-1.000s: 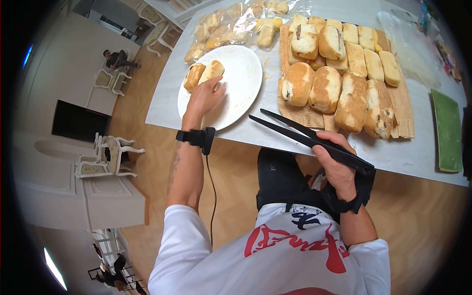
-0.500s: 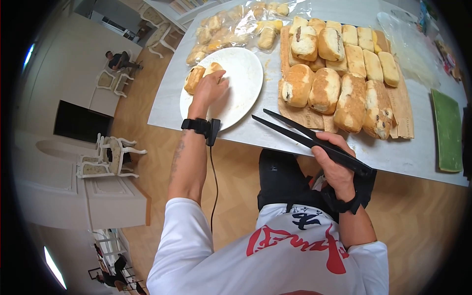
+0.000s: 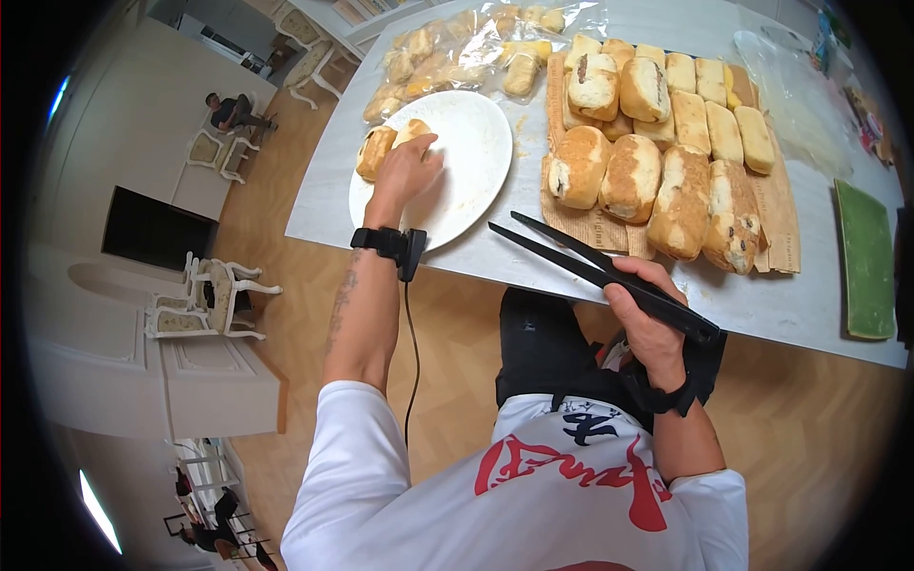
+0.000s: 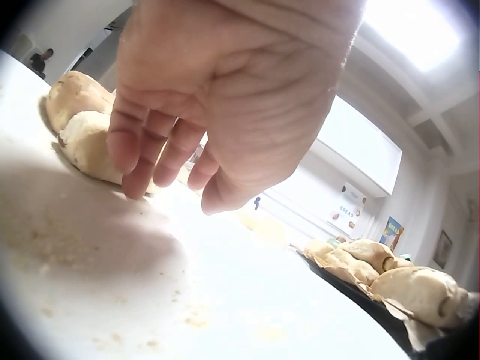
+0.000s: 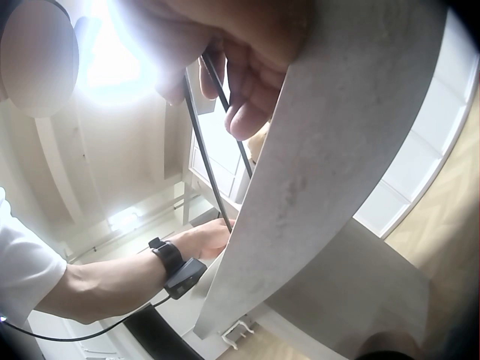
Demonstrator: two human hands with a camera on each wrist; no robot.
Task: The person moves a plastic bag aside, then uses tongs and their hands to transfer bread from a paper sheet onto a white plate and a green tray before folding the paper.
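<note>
Two bread rolls lie side by side at the upper left of a white plate point(image 3: 479, 162). My left hand point(image 3: 407, 181) is over the plate with its fingers at the right-hand roll point(image 3: 411, 130), partly covering it. In the left wrist view the left hand point(image 4: 217, 112) has relaxed, bent fingers and a free thumb beside the rolls point(image 4: 88, 142); whether the fingertips touch bread cannot be told. My right hand point(image 3: 652, 319) grips black tongs point(image 3: 571, 262) near the table's front edge, their arms apart with nothing between them.
Several larger rolls point(image 3: 681, 200) are stacked on brown paper point(image 3: 783, 224) right of the plate. Bagged bread point(image 3: 428, 57) lies behind it. A green tray point(image 3: 864, 257) and clear plastic point(image 3: 785, 90) are at the right. A cable point(image 3: 411, 362) hangs from the left wrist.
My left hand has shifted slightly up and right, covering more of the right-hand roll. The right hand and tongs have stayed almost still.
</note>
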